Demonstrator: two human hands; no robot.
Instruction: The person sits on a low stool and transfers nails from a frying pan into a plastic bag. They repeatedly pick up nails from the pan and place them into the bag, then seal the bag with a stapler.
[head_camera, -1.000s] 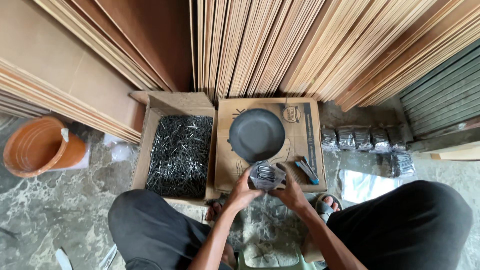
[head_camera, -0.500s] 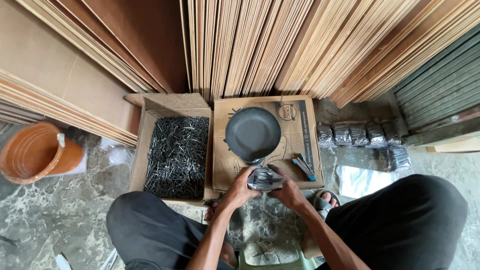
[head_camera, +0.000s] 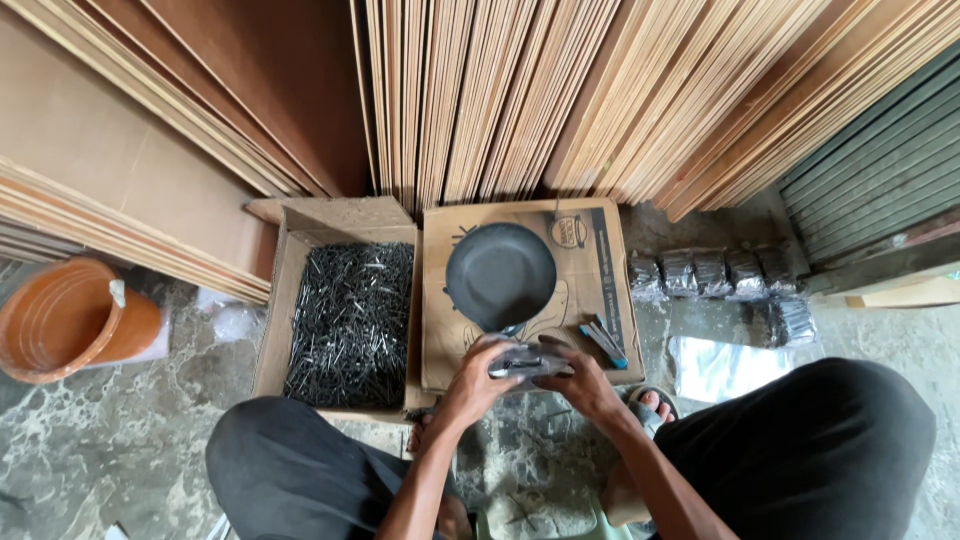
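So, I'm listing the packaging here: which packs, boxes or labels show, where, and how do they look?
Small clear bag of nails: held between left hand and right hand.
Open brown box: left, full of dark nails.
Flat brown box: middle, round printed badge, under a dark pan.
Filled clear bags: row on the floor, right.
Empty clear bags: floor, right.

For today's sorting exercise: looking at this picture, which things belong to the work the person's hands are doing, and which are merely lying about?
In use:
left hand and right hand, both gripping the small clear bag of nails
open box of loose nails
dark round pan
row of filled nail bags

Lying about:
orange bucket
leaning plywood sheets
empty plastic bags
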